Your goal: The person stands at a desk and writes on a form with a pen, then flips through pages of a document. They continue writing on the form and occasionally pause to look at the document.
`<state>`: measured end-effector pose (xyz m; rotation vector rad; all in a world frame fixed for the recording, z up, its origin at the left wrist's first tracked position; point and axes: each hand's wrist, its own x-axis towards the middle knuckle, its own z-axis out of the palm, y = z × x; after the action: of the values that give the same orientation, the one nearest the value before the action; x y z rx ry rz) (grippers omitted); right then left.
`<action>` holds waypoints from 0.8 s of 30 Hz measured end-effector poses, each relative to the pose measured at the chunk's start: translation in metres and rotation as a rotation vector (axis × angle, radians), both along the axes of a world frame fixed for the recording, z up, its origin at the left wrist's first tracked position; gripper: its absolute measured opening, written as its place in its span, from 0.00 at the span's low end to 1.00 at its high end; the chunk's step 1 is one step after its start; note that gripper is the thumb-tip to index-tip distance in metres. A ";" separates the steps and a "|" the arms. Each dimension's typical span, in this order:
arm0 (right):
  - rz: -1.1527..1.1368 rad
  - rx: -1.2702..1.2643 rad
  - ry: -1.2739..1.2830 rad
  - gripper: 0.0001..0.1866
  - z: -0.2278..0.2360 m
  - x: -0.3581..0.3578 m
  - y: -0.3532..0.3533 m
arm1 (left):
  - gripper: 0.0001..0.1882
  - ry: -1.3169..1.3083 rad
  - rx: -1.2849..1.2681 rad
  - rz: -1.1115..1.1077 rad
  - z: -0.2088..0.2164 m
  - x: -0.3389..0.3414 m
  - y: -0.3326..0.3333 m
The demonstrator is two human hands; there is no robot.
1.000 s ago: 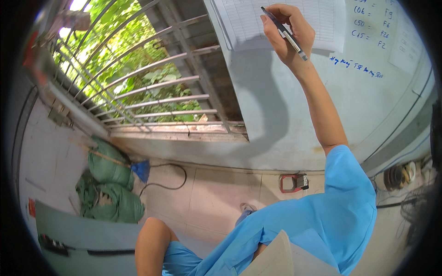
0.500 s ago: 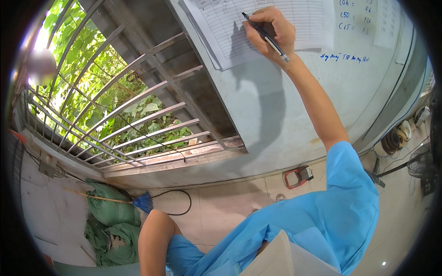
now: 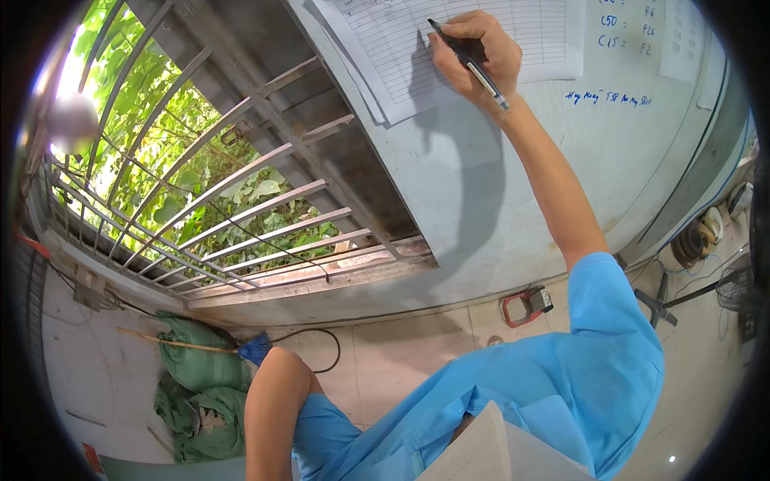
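Note:
My right hand (image 3: 491, 58) is raised to the wall with its fingers closed around a black pen (image 3: 473, 68) that has a clear end. The pen points up and left, its tip over a ruled paper sheet (image 3: 549, 50) fixed to the wall. More sheets show behind this one at its left edge. A few small marks stand in the sheet's upper left; most rows there look blank. My left arm (image 3: 273, 401) is bent, its elbow by the green sacks, and its hand lies outside the picture.
A barred window (image 3: 241, 176) with leaves behind it is on the left. Below it lie green sacks (image 3: 204, 361) and a broom with blue bristles (image 3: 255, 349). A red and black device (image 3: 525, 306) sits on the floor by the wall. A fan (image 3: 734, 289) stands at right.
The whole view has shifted slightly. My right hand stays near the same place on the sheet, the pen still in it.

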<state>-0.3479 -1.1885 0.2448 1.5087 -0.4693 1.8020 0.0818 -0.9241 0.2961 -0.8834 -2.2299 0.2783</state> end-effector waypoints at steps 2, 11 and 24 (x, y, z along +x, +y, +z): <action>0.046 0.022 0.001 0.12 -0.001 0.000 -0.001 | 0.34 0.003 -0.001 -0.002 0.000 -0.001 -0.001; -0.047 0.025 0.082 0.13 0.000 -0.004 0.003 | 0.34 0.030 -0.028 -0.005 -0.004 -0.006 0.003; 0.066 0.035 0.056 0.12 0.000 -0.002 0.004 | 0.34 0.068 -0.036 -0.005 -0.009 -0.001 0.010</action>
<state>-0.3496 -1.1841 0.2448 1.6111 -0.4297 1.8056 0.0804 -0.9138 0.2874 -0.8853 -2.1654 0.3420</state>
